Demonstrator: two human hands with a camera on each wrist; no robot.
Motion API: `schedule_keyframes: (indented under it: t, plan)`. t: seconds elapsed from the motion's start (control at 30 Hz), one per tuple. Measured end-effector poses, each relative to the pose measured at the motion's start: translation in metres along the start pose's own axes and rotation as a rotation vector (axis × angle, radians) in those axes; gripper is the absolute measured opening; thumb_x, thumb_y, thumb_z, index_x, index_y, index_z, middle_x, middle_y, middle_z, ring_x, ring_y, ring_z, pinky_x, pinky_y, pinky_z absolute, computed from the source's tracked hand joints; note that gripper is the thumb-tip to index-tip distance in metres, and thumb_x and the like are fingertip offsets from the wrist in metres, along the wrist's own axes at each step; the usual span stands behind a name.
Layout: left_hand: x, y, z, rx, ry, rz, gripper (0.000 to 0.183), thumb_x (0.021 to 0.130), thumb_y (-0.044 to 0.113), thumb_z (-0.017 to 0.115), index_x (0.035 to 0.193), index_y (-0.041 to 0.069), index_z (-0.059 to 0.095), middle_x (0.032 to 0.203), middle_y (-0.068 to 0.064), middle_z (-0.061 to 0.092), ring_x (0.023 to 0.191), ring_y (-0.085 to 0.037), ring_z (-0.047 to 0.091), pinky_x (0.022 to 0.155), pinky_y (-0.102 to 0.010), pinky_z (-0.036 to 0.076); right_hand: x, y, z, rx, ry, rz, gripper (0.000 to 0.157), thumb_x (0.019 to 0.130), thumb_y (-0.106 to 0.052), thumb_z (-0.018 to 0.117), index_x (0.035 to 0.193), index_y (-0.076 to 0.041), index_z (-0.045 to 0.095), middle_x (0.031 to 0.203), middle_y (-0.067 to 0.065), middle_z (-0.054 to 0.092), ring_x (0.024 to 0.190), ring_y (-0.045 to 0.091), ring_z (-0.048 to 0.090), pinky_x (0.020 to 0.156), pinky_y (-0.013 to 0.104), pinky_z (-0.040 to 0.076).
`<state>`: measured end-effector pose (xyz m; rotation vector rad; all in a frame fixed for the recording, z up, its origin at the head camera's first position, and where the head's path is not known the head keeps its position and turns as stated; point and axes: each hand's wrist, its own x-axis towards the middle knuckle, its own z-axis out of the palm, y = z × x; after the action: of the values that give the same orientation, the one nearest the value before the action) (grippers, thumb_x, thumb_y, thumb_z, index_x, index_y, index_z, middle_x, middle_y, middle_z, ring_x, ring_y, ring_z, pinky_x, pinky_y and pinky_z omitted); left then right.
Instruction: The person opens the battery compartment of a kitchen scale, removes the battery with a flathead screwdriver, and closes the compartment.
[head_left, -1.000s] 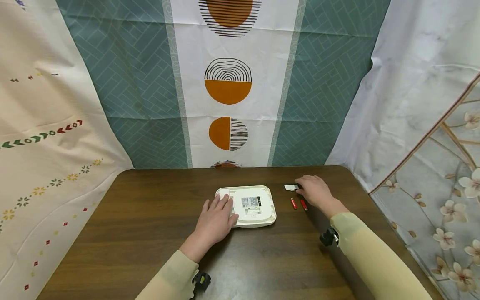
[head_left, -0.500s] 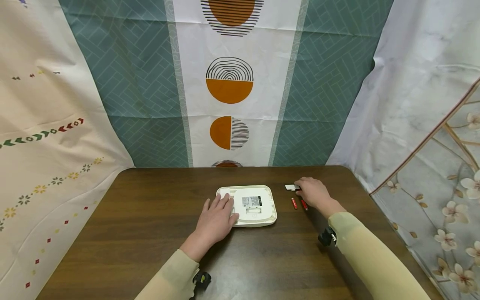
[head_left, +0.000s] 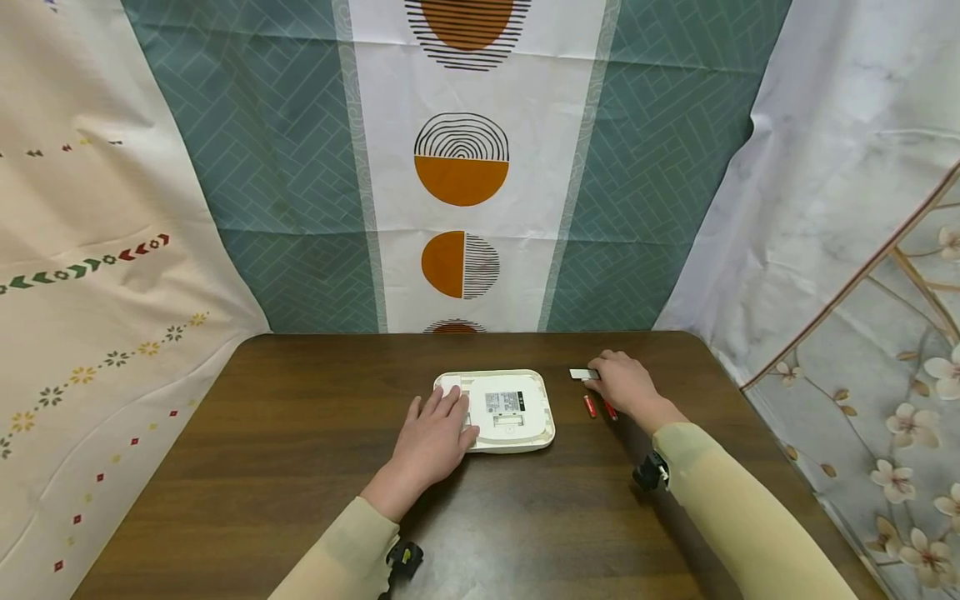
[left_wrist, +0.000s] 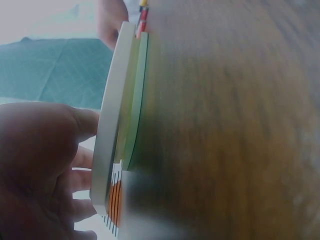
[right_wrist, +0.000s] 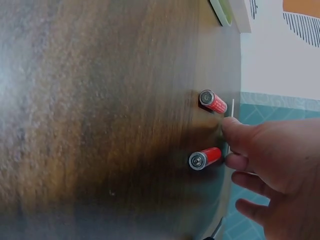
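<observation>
A flat white device with rounded corners lies underside up, showing a printed label and a small battery compartment. My left hand rests on its left side with extended fingers; in the left wrist view the thumb touches the edge of the device. To the right, my right hand pinches the end of a small white battery cover between thumb and fingers. Two red batteries lie just in front of that hand: the left battery and the right battery, partly hidden by it.
All of this is on a dark brown wooden table. A patterned curtain hangs behind its far edge, with a cream cloth at the left and a floral cloth at the right.
My right fingers have shifted slightly on the battery cover, and the hand now hides more of the right battery. The left hand and the device stay put.
</observation>
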<state>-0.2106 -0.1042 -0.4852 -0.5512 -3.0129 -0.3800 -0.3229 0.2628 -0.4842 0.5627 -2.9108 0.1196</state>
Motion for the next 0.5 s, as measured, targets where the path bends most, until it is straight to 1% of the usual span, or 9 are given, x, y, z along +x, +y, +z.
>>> schedule_keyframes:
  t: [0.1, 0.2, 0.4, 0.5]
  plan:
    - [-0.0001, 0.0002, -0.0004, 0.003, -0.002, 0.0, 0.06, 0.115, 0.041, 0.059, 0.165, 0.007, 0.051, 0.172, -0.016, 0.044, 0.162, -0.043, 0.034, 0.128, -0.068, 0.025, 0.0008, -0.0009, 0.0014, 0.014, 0.0, 0.019, 0.028, 0.101, -0.022, 0.084, 0.117, -0.001, 0.078, 0.11, 0.015, 0.071, 0.107, 0.042, 0.066, 0.091, 0.06, 0.058]
    - [-0.0003, 0.0003, -0.0003, 0.006, -0.002, 0.0, 0.061, 0.116, 0.042, 0.059, 0.164, 0.007, 0.051, 0.173, -0.016, 0.044, 0.162, -0.043, 0.034, 0.128, -0.068, 0.025, 0.001, -0.0017, 0.0019, 0.018, 0.007, 0.029, 0.028, 0.101, -0.021, 0.084, 0.12, -0.001, 0.079, 0.11, 0.014, 0.07, 0.107, 0.041, 0.066, 0.091, 0.059, 0.059]
    - [0.0, 0.0001, 0.0007, 0.004, 0.001, 0.003, 0.06, 0.115, 0.042, 0.059, 0.164, 0.007, 0.052, 0.173, -0.016, 0.044, 0.162, -0.043, 0.034, 0.128, -0.068, 0.025, 0.0028, -0.0025, 0.0027, 0.039, 0.007, 0.05, 0.023, 0.1, -0.022, 0.084, 0.11, -0.003, 0.078, 0.106, 0.011, 0.069, 0.101, 0.037, 0.065, 0.089, 0.057, 0.059]
    - [0.0006, -0.0001, 0.0011, 0.005, 0.004, 0.003, 0.06, 0.115, 0.041, 0.06, 0.164, 0.006, 0.052, 0.172, -0.016, 0.044, 0.162, -0.043, 0.035, 0.128, -0.068, 0.025, 0.0025, -0.004, 0.0009, 0.06, -0.003, 0.062, 0.021, 0.1, -0.023, 0.084, 0.105, -0.003, 0.077, 0.102, 0.011, 0.067, 0.1, 0.038, 0.064, 0.089, 0.056, 0.058]
